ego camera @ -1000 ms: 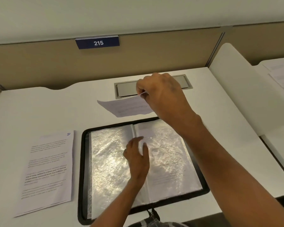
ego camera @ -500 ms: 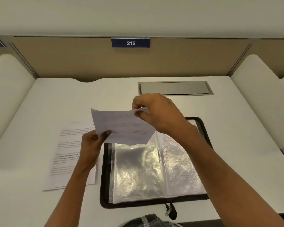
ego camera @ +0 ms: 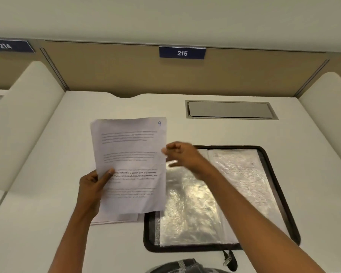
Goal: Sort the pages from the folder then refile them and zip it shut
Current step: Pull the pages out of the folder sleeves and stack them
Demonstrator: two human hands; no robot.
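My left hand [ego camera: 93, 186] holds a printed page [ego camera: 130, 154] by its lower left edge; the page stands upright and is marked 9 at the top right. My right hand [ego camera: 183, 154] is blurred at the page's right edge with its fingers curled, and whether it pinches the paper is unclear. A black zip folder [ego camera: 185, 249] lies open on the desk at the right, showing clear plastic sleeves [ego camera: 191, 209]. A printed sheet [ego camera: 244, 174] sits in the right-hand sleeve. Another loose page [ego camera: 114, 219] lies flat on the desk, mostly hidden under the held one.
The folder's zip pull [ego camera: 227, 260] hangs off the desk's near edge. A metal cable hatch [ego camera: 230, 109] is set in the desk at the back. White dividers stand at left [ego camera: 22, 125] and right [ego camera: 327, 115]. A dark fabric item [ego camera: 185, 266] shows at the bottom edge.
The page was lifted from above the folder, moved left and turned upright. My left hand left the folder and took the page's lower left edge. My right hand slid from the top corner down the right edge.
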